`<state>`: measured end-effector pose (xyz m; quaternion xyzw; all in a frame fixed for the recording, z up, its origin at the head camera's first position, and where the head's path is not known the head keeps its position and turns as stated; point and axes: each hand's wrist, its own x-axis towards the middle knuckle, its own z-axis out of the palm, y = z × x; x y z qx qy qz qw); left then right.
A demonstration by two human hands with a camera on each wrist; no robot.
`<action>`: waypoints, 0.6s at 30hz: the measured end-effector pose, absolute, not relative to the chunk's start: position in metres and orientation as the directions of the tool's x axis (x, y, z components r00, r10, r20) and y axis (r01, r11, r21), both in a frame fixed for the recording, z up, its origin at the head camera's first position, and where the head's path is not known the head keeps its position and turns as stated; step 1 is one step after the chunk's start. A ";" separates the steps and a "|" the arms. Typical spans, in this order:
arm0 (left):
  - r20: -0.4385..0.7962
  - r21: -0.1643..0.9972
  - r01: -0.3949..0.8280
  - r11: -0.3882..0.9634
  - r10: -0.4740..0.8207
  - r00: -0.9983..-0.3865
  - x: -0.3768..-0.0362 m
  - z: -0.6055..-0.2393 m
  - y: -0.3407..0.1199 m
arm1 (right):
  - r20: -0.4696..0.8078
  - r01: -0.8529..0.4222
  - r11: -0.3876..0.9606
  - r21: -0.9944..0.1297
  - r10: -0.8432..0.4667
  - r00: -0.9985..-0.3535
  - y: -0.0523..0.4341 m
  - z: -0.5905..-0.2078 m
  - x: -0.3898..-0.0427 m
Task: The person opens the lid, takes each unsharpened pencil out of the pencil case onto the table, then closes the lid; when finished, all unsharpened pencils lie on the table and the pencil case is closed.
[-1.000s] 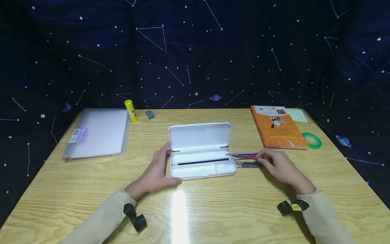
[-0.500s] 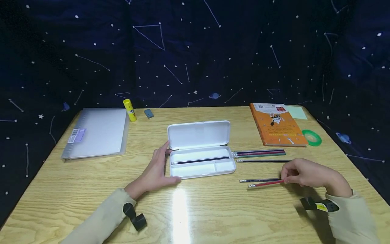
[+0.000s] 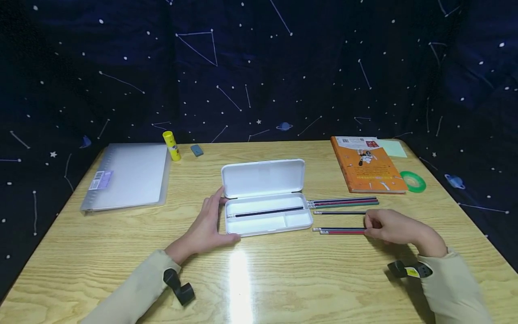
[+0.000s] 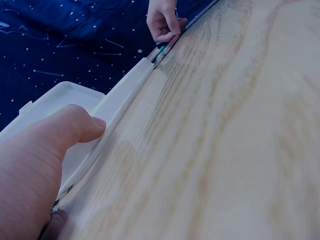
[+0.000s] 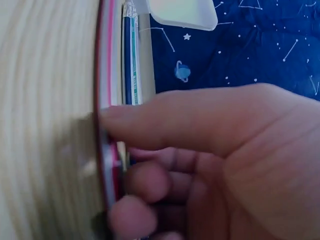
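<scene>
On right-edge side of worktop (image 3: 299, 279), right hand (image 3: 393, 228) pinches red pencil (image 3: 344, 232), perhaps dark pencil (image 3: 341, 229) too; uneven pinch could shed one. Left hand (image 3: 202, 229), spread wide, holds pencil case (image 3: 263, 179).

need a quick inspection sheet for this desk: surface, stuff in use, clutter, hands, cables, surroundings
Surface: wood-grain table, bright reflection near the front.
Job's things: white pencil case, lid open, one dark pencil inside; loose pencils to its right.
Clutter: folder and glue stick at left, blue eraser near the far edge; orange book, pale paper, green tape roll at right.
Left hand: grips the case's left end.
Right hand: pinches a red pencil; whether also the dark one alongside is unclear.
Cables: nothing seen.
Surroundings: dark blue star-patterned cloth behind.
</scene>
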<state>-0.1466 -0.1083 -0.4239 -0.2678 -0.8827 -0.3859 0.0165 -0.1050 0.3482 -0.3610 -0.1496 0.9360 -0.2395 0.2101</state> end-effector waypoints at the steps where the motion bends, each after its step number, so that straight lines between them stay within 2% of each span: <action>1: 0.243 0.670 0.491 0.556 0.461 -0.854 -0.147 -0.424 -0.108 | -0.299 -0.191 0.844 -0.502 -0.376 -0.877 0.349 -0.362 -0.106; 8: 0.251 0.665 0.499 0.556 0.462 -0.851 -0.147 -0.425 -0.108 | -0.146 -0.238 0.859 -0.453 -0.335 -0.931 0.352 -0.368 -0.112; 18: 0.223 0.674 0.476 0.565 0.458 -0.861 -0.147 -0.425 -0.107 | -0.024 -0.240 0.884 -0.400 -0.272 -0.962 0.347 -0.380 -0.123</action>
